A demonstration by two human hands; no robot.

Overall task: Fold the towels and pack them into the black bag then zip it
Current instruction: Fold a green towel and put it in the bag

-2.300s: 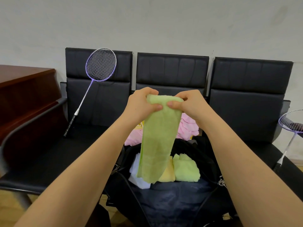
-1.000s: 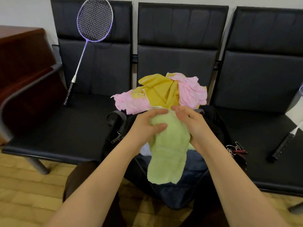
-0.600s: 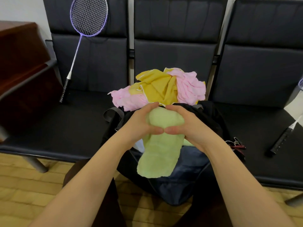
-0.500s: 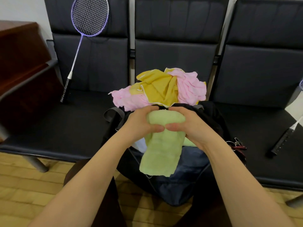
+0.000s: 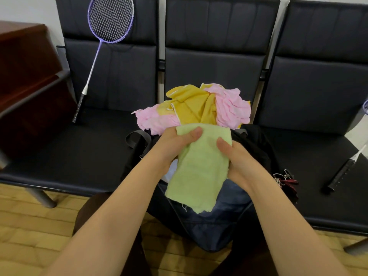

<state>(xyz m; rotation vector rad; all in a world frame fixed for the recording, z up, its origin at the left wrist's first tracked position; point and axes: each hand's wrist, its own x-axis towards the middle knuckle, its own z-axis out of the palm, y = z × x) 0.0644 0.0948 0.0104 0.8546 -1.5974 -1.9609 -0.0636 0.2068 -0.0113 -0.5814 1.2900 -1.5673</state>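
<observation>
A light green towel, folded into a narrow strip, hangs over the open black bag on the middle seat. My left hand grips its upper left edge, thumb on top. My right hand holds its right edge, thumb on the cloth. Behind the bag lies a loose heap of pink towels and a yellow towel. A bit of white cloth shows inside the bag under the green towel; the rest of the bag's inside is hidden.
Three black padded chairs stand in a row against the wall. A purple badminton racket leans on the left chair, another racket's handle lies on the right seat. Keys hang at the bag's right side. A brown wooden cabinet stands left.
The green towel has come down from chest height to just above the bag. My thumbs, which met at its top, have moved apart to its two edges.
</observation>
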